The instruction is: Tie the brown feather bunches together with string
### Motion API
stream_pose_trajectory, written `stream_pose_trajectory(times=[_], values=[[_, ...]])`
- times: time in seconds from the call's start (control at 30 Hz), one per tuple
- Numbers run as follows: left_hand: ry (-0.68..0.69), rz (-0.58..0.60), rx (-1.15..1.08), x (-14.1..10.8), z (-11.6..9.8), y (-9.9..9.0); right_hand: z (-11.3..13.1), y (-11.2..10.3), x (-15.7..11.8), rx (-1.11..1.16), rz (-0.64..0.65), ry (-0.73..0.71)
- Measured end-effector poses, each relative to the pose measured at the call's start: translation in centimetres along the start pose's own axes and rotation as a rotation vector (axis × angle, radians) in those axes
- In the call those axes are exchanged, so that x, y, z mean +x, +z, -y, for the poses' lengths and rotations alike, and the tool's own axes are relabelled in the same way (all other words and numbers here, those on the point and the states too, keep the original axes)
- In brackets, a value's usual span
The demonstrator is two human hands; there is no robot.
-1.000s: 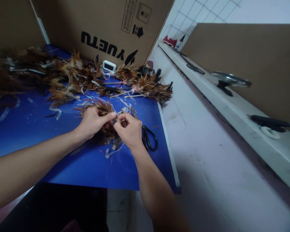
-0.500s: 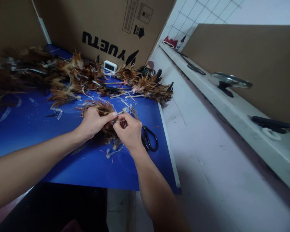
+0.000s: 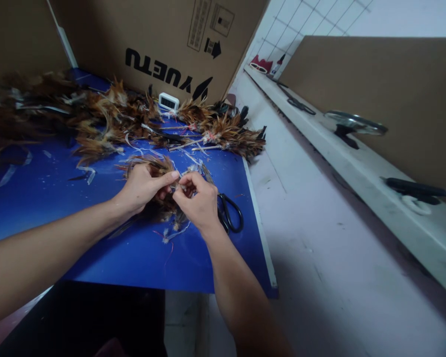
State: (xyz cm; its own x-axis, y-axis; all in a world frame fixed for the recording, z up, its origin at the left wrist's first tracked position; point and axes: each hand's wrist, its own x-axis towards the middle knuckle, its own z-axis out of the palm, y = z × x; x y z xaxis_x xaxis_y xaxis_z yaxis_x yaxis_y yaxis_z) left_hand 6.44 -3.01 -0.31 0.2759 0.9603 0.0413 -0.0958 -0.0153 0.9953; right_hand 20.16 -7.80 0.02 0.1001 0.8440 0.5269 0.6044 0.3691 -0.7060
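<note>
My left hand (image 3: 143, 187) is closed around a bundle of brown feathers (image 3: 159, 165), its thumb pointing right along the bundle's tied end. Fingertips of my right hand (image 3: 197, 199) are pinched together right beside that thumb, at the quill end of the bundle. What lies between the right fingertips is too small to make out. Just right of my right wrist, black-handled scissors (image 3: 233, 214) lie on the blue table, their blades hidden. Below my hands is a small tuft with pink thread (image 3: 165, 238).
Heaps of brown feathers (image 3: 107, 114) and white strips spread along the back of the blue table (image 3: 141, 260). A small white digital timer (image 3: 168, 101) stands before a cardboard box (image 3: 152, 29). At the right, a wall ledge (image 3: 356, 163) holds a round mirror-like object (image 3: 356, 123) and black tools.
My hands stay at the same spot on the feather bundle. The right fingers have shifted very slightly; nothing else has visibly moved.
</note>
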Motion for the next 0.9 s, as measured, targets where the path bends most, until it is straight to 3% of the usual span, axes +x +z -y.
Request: stream_pose_trajectory(times=[0.43, 0.6, 0.77, 0.9], values=[[-0.006, -0.036, 0.013, 0.03, -0.06, 0.08, 0.25, -0.33, 0.13, 0.074, 0.02, 0.132], [-0.026, -0.11, -0.059, 0.32, -0.6, -0.26, -0.06, -0.51, 0.31, 0.109, 0.015, 0.148], [-0.052, -0.09, -0.082, 0.33, -0.61, -0.28, 0.04, -0.31, 0.21, 0.142, 0.085, 0.028], [-0.057, -0.082, -0.081, 0.22, -0.42, -0.06, 0.01, -0.12, 0.06, 0.054, 0.044, -0.059]])
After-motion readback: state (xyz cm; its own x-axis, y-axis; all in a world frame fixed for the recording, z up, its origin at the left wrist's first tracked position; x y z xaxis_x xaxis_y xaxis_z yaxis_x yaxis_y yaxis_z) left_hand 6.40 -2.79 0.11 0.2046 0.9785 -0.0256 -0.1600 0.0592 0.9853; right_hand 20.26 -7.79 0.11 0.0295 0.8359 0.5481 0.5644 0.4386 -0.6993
